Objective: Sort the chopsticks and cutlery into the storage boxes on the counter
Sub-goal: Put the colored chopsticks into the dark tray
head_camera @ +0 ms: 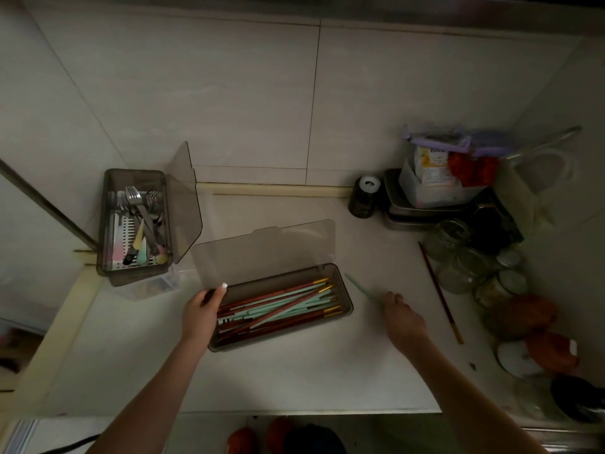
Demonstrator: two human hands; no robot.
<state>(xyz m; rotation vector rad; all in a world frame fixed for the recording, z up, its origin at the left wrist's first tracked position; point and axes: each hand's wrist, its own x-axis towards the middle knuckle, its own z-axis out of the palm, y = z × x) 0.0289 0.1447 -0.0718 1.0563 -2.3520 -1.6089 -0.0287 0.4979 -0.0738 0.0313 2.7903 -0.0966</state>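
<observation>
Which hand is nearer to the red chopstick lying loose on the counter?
Right. The right hand, pinching a mint chopstick, sits just left of the red chopstick. The left hand grips the far end of the chopstick box.

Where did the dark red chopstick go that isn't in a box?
In the head view the dark red chopstick lies alone on the counter at the right, between the right hand and the glass jars.

The lower end of the mint chopstick [363, 290] is concealed within the right grip [404, 317]. Items right of that grip are blurred. Both forearms are cut off by the bottom edge.
</observation>
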